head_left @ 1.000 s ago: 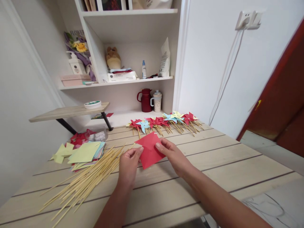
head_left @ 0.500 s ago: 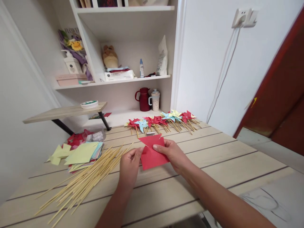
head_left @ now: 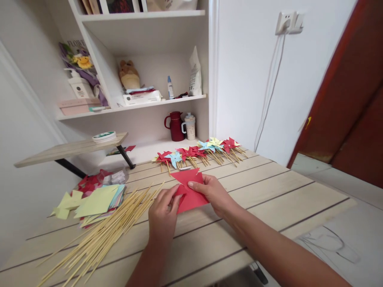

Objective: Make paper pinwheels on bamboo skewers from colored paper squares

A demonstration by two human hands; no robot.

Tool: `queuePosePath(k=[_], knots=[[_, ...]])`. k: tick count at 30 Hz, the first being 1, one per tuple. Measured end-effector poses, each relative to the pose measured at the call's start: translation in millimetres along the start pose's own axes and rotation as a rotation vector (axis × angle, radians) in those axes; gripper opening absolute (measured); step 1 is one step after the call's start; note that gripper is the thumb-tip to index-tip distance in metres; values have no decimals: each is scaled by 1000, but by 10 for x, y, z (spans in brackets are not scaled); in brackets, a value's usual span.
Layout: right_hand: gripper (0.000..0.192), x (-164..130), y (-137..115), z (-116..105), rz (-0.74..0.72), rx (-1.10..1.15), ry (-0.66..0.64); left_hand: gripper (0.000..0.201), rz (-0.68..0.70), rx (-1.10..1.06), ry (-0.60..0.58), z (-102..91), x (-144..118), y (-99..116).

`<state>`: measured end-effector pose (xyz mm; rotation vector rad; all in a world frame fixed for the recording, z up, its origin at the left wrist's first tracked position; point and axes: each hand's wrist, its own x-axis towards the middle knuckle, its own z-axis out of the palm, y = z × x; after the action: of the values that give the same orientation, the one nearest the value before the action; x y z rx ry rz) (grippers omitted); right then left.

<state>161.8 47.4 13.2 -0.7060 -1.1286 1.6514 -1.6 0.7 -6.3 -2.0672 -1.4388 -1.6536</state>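
A red paper square (head_left: pixel 191 197) with cuts at its corners is held just above the wooden table (head_left: pixel 269 187). My left hand (head_left: pixel 163 213) pinches its left side, one flap bent up under the fingers. My right hand (head_left: pixel 214 193) grips its right part, thumb lying across the middle. A loose pile of thin bamboo sticks (head_left: pixel 101 231) lies to the left of my left hand. A row of finished paper pinwheels (head_left: pixel 194 153) in red, blue and yellow lies beyond the sheet at the table's far edge.
A stack of coloured paper squares (head_left: pixel 95 201) and red cut pieces (head_left: pixel 92 181) lie at the far left. A low wooden shelf (head_left: pixel 68 149) on a black bracket juts out above them. White shelves behind hold a red jug (head_left: pixel 175 125), a mug (head_left: pixel 190 125) and bottles.
The view has shifted right, so everything sits further left in frame. My left fingers have folded a corner flap of the red sheet inward; the sheet has turned slightly.
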Motion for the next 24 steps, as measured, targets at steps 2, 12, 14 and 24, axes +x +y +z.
queuePosePath(k=[2,12,14,24], knots=[[36,-1,-3,-3,-2,-7,2,18,89,77,13,-11,-21,3],[32,-40,-6,23,-59,-248,-51,15,236,471,71,-36,-74,-27],[32,-41,-8,34,-60,-261,-79,18,217,515,59,-15,-76,-30],[34,-56,-102,-48,28,-41,-73,47,-394,-260,-27,-80,108,-7]])
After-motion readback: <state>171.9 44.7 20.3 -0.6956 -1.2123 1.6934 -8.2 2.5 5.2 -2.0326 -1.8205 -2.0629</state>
